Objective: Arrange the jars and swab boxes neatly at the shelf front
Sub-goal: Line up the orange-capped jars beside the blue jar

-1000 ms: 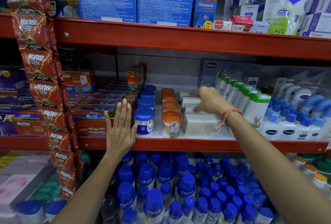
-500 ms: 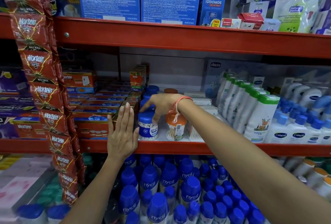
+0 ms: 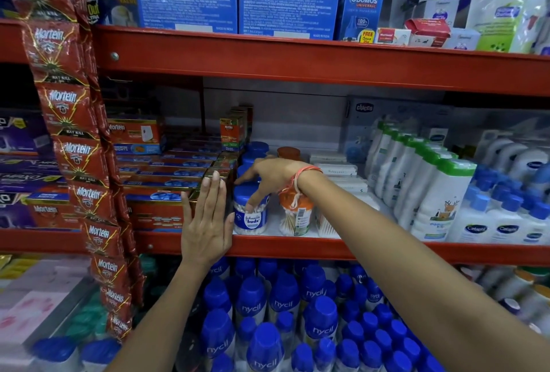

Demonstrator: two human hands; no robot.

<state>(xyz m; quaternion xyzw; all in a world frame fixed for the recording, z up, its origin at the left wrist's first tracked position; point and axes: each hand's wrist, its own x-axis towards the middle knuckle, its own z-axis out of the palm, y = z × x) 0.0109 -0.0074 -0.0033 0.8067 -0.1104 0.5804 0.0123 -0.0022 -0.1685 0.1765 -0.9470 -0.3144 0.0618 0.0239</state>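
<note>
A blue-lidded jar of cotton buds [image 3: 249, 216] stands at the front of the middle shelf [image 3: 297, 248]. My right hand [image 3: 268, 176] reaches across and curls over its lid, fingers down its front. Right of it stands an orange-lidded swab jar [image 3: 296, 218], partly behind my wrist. More blue-lidded jars [image 3: 256, 148] and an orange-lidded jar [image 3: 288, 152] line up behind. Clear swab boxes [image 3: 339, 169] sit further right, mostly hidden by my forearm. My left hand [image 3: 206, 222] is flat and open, thumb touching the blue jar's left side.
Stacked red Mortein boxes [image 3: 154, 193] fill the shelf left of my left hand. A hanging strip of Mortein sachets [image 3: 74, 148] drops down at the far left. White and green lotion bottles [image 3: 431, 187] crowd the right. Blue-capped Nycil bottles [image 3: 282, 312] fill the shelf below.
My right hand left the clear swab box on the right and moved left onto the front blue-lidded jar. The left hand stayed flat beside that jar.
</note>
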